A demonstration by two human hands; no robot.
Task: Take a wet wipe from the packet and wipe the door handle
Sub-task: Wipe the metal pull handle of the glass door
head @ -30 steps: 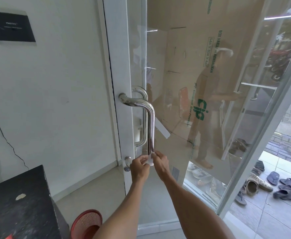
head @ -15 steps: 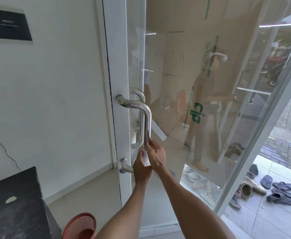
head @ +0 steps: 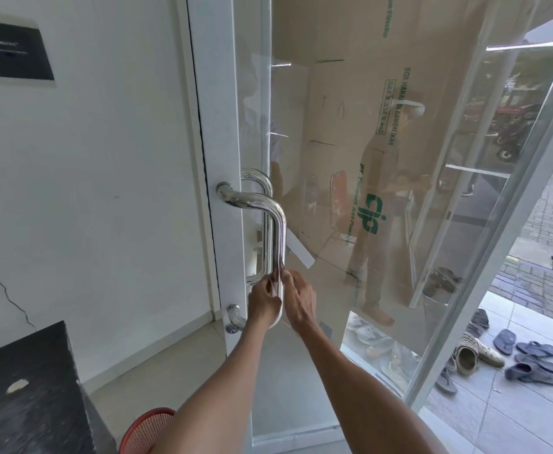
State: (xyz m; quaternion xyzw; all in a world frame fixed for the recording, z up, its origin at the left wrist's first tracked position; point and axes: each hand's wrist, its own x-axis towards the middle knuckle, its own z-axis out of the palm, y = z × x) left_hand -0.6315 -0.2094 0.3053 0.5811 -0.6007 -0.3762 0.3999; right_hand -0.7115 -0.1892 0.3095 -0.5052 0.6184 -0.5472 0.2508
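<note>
1. Door handle (head: 280,231), a polished chrome D-shaped pull bar on the white-framed glass door (head: 350,290), rises straight up from between my two hands; its top bend curves over to the frame, above and to the left of them.
2. My left hand (head: 263,306) is curled against the left side of the bar's lower end, fingers pressed together and pinching a thin white wet wipe (head: 273,286) against the metal.
3. My right hand (head: 299,301) sits on the opposite side of the same stretch of bar, fingers bent and closed toward it; they seem to grip the wipe's other edge, though I cannot tell this for sure because the fingertips are hidden behind the bar.
4. Only a small sliver of the wipe shows, between the two hands and touching the bar.
5. The handle's lower mount (head: 234,317) with its round keyhole lies just left of my left hand, on the door frame.
6. A red mesh plastic basket (head: 145,430) sits on the floor below my left forearm, near the bottom edge.
7. A black speckled stone surface (head: 23,388) is well to the lower left of my hands.
8. Dark sandals and slippers (head: 530,358) lie scattered on the tiles far to the right, outside the glass.
9. A black wall plaque (head: 11,55) hangs high up to the left.
</note>
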